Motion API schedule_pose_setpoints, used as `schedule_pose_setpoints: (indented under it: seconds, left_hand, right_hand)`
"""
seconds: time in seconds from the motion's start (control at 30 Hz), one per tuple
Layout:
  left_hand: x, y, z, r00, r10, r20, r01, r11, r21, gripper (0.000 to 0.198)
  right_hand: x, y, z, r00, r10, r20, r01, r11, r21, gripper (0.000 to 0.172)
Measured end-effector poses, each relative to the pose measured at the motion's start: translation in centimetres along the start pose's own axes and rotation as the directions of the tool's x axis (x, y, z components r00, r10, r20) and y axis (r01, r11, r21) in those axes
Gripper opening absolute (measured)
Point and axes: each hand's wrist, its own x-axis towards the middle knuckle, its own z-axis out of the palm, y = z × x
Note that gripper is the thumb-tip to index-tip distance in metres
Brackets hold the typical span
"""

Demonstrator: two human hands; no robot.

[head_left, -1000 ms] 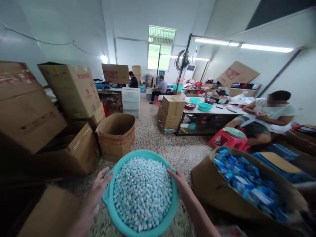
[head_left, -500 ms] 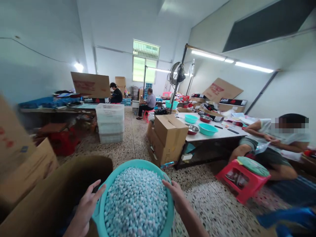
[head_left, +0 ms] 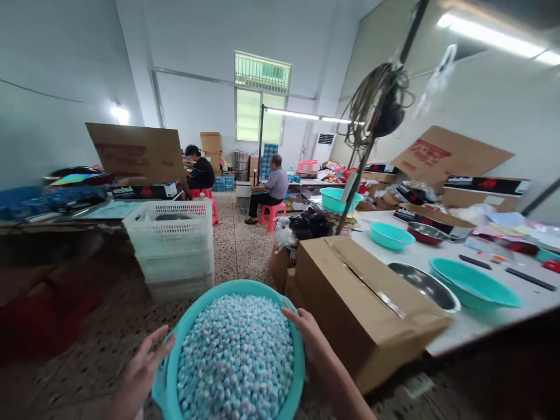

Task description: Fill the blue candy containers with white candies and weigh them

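Observation:
A turquoise plastic basin [head_left: 298,379] is held out in front of me, heaped with small pale blue and whitish round pieces [head_left: 238,356]. My left hand [head_left: 142,367] grips the basin's left side, its fingers along the outside by the handle; it is slightly blurred. On the other side, my right hand [head_left: 308,335] holds the right rim, thumb and fingers at the edge. Just beyond the basin, to the right, stands a closed cardboard box [head_left: 350,291]. Stacked white plastic crates [head_left: 175,233] are ahead on the left.
A white table [head_left: 481,326] at right bears turquoise basins [head_left: 475,283] and a steel bowl [head_left: 424,286]. A metal post [head_left: 354,192] with coiled cable rises beside it. Two seated people [head_left: 273,184] [head_left: 201,172] work farther back. Speckled floor [head_left: 223,233] runs between crates and boxes.
I have moved forward with the basin still in both hands. The crates, cardboard box and table are now closer. The seated person and stool at right have left the view.

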Motion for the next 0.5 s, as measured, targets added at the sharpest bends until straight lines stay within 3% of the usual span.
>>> schedule_pose_setpoints:
  seconds: [0.13,0.3,0.4,0.5]
  left_hand:
    - [17.1,7.2,7.0,0.996,0.084,0.013,-0.083,0.996,-0.034,0.064]
    - [36.9,18.3,17.2,0.997,0.018,0.068,-0.016,0.999,-0.033,0.058]
    - [49.1,24.0,23.6,0.996,0.019,0.084,-0.019,1.0,-0.006,0.055]
    - [61.0,28.4,30.3,0.993,0.111,0.045,-0.114,0.989,0.091,0.052]
  right_hand:
    - [18.2,-3.3,4.8,0.999,-0.029,-0.019,0.029,1.0,-0.008,0.044]
    - [38.8,-10.7,10.3,0.991,-0.075,-0.109,0.078,0.997,0.025,0.042]
    - [51.7,-14.5,12.4,0.993,-0.058,-0.099,0.064,0.996,0.062,0.043]
    - [65.1,-17.0,13.5,0.997,-0.041,-0.064,0.046,0.995,0.091,0.044]
